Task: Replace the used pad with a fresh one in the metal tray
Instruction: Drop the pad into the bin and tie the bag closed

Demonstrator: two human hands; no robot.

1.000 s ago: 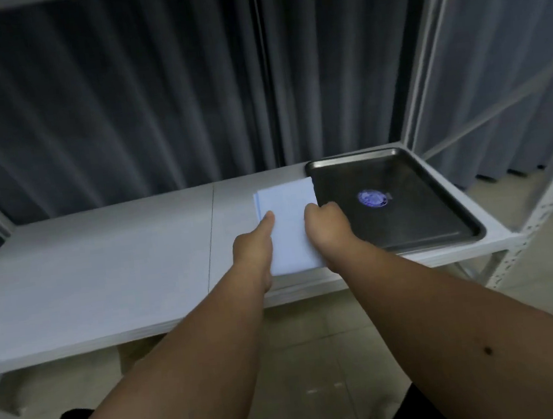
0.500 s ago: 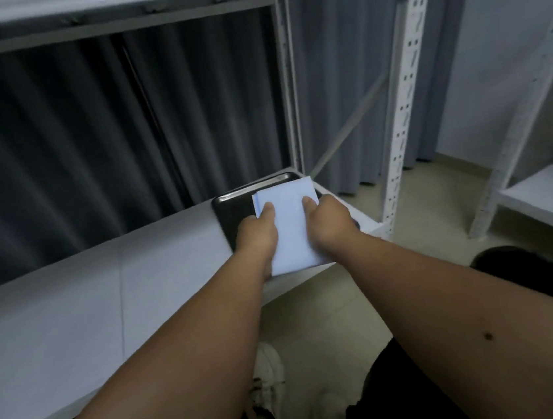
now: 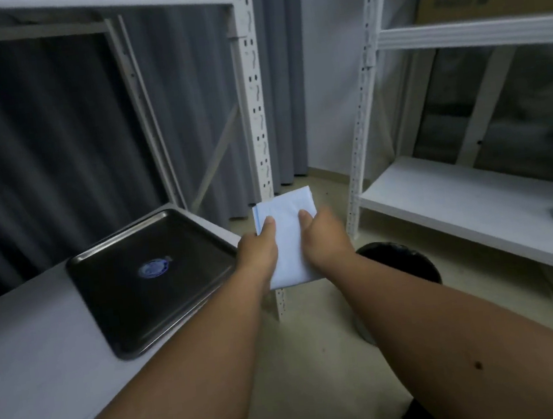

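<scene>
I observe both hands, left hand (image 3: 258, 252) and right hand (image 3: 323, 238), gripping the folded pad (image 3: 287, 228), thumbs on top, just right of the metal tray (image 3: 101, 260).

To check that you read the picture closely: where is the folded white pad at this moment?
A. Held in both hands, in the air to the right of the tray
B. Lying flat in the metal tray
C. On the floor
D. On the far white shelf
A: the left hand and right hand both grip the pad, clear of the tray, which holds no pad.
</scene>
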